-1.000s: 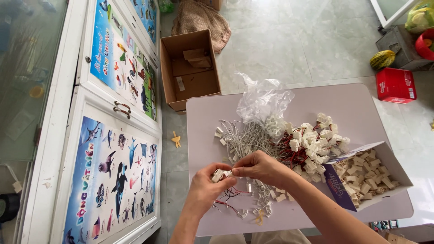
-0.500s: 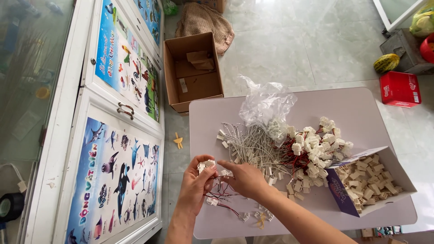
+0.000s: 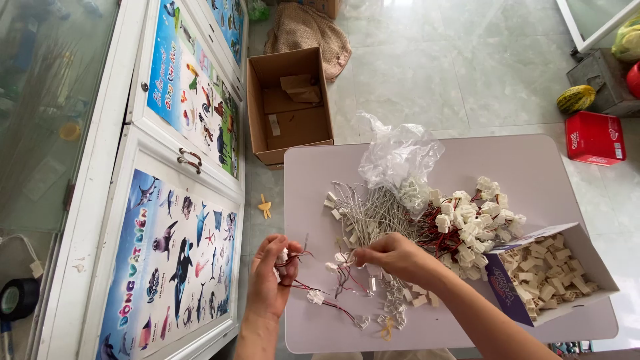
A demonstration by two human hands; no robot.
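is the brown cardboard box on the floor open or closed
Open. The cardboard box has its flaps up, and the inside shows only a few loose cardboard scraps.

A pale lavender table (image 3: 533,167) carries a heap of white connectors with red wires (image 3: 467,223), a bundle of grey leads (image 3: 370,213), a crumpled clear plastic bag (image 3: 400,157) and an open carton of cream plugs (image 3: 553,273).

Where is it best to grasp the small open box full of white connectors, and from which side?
Probably grip the small open box by its blue side wall, coming from the left: that wall is bare and faces the right hand, while the open top is filled with connectors.
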